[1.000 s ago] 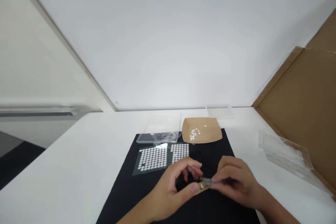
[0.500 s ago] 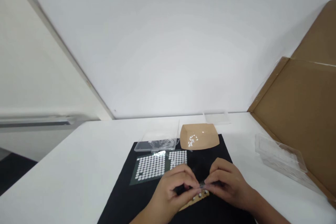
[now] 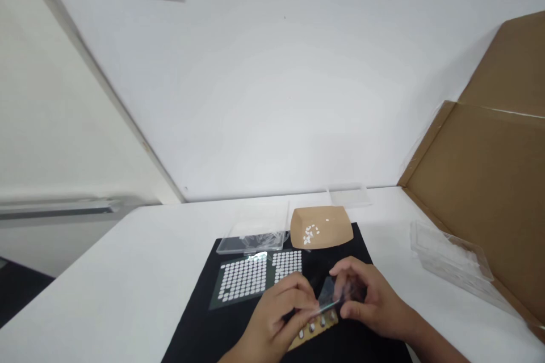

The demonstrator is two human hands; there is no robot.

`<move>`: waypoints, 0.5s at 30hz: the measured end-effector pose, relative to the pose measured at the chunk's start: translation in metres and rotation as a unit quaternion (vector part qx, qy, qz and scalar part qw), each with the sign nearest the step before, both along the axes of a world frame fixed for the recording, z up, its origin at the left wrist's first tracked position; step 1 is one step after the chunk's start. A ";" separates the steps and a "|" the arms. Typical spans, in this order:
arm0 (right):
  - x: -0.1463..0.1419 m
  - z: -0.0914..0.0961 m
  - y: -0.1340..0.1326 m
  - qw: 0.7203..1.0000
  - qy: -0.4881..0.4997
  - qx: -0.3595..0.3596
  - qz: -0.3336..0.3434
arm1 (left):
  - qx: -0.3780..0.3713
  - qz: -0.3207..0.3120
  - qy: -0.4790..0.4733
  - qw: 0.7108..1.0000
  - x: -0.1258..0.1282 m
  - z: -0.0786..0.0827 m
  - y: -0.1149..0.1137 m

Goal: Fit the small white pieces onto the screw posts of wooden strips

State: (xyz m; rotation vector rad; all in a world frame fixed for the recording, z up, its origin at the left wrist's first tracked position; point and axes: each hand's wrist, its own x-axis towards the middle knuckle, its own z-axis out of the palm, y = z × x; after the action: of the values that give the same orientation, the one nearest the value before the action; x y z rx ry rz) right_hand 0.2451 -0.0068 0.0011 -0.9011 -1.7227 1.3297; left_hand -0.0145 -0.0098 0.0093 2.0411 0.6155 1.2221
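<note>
Low in the head view, my left hand (image 3: 283,315) pinches the edge of a small clear plastic piece (image 3: 327,293), thin like a film or little bag. My right hand (image 3: 368,298) is at the other end, thumb and fingers apart; some of its fingers are blurred beside or behind the clear piece. Just below lies a gold-brown strip (image 3: 317,332) with several pale, shiny oval pieces along it. Its left end is hidden by my left hand. Beyond the left hand a clear sheet of white round stickers (image 3: 244,278) rests on the black mat (image 3: 200,317).
Behind the stickers stands an open clear plastic case (image 3: 251,247) with clear slivers inside. A brown paper tray (image 3: 336,232) holds small white bits. Another clear box (image 3: 349,195) sits near the wall. To the right are a clear lidded box (image 3: 455,255) and a cardboard panel (image 3: 489,164).
My right hand's fingers have opened from their pinch and moved slightly apart from the left hand. More of the clear piece and the strip shows. The camera has tilted up a little.
</note>
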 end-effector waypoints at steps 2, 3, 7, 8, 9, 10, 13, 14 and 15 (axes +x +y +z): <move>-0.003 -0.002 -0.003 0.998 0.041 -0.037 0.005 | -0.013 0.006 -0.001 1.000 0.000 -0.002 -0.001; -0.005 -0.003 -0.004 0.998 0.055 -0.044 -0.003 | -0.029 0.008 -0.001 1.000 0.000 -0.004 -0.002; -0.013 -0.009 -0.007 0.996 0.060 -0.039 -0.062 | -0.163 0.008 -0.021 0.986 0.003 -0.013 -0.006; -0.014 -0.011 -0.007 0.995 0.058 -0.035 -0.070 | -0.197 0.014 -0.032 0.980 0.004 -0.014 -0.006; -0.015 -0.012 -0.007 0.995 0.056 -0.032 -0.073 | -0.222 0.025 -0.043 0.974 0.005 -0.016 -0.007; -0.016 -0.013 -0.007 0.996 0.056 -0.025 -0.070 | -0.239 0.040 -0.053 0.969 0.006 -0.016 -0.007; -0.016 -0.015 -0.006 0.998 0.043 0.002 -0.048 | -0.282 0.091 -0.085 0.951 0.010 -0.016 -0.006; -0.015 -0.016 -0.006 0.999 0.033 0.013 -0.041 | -0.303 0.104 -0.100 0.942 0.011 -0.015 -0.005; -0.014 -0.016 -0.006 0.999 0.023 0.025 -0.035 | -0.326 0.112 -0.115 0.931 0.012 -0.014 -0.004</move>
State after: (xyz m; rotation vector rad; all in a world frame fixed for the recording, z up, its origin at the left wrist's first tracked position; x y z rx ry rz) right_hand 0.2307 -0.0130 -0.0151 -0.8887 -1.6674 1.2469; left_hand -0.0022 -0.0139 -0.0044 1.2794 1.0009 1.1567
